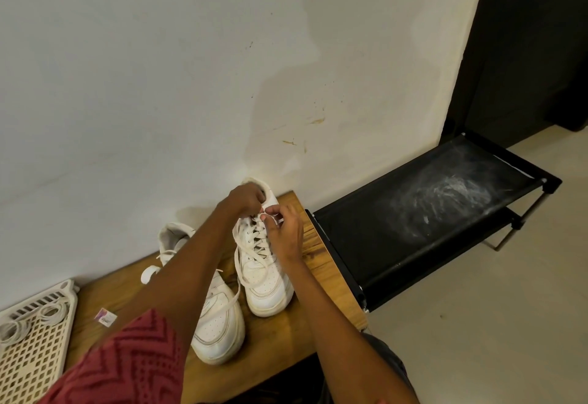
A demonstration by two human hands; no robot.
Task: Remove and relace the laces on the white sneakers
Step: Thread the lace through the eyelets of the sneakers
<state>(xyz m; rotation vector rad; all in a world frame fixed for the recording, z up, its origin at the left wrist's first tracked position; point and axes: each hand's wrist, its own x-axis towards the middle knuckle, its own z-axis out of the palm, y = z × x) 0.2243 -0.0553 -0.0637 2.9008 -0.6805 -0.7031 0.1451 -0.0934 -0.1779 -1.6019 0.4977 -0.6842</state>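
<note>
table (280, 344): two white sneakers are carried | left sneaker (219, 324): nearer, laces loose | right sneaker (265, 276): just beyond, laced | lace (246, 271): apparently pinched at the top eyelets by curled left hand (245, 197) and right hand (283, 232)

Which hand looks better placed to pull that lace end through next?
Probably the right hand: its fingers already pinch the lace at the top eyelets, while the left hand grips the right sneaker collar.
</note>
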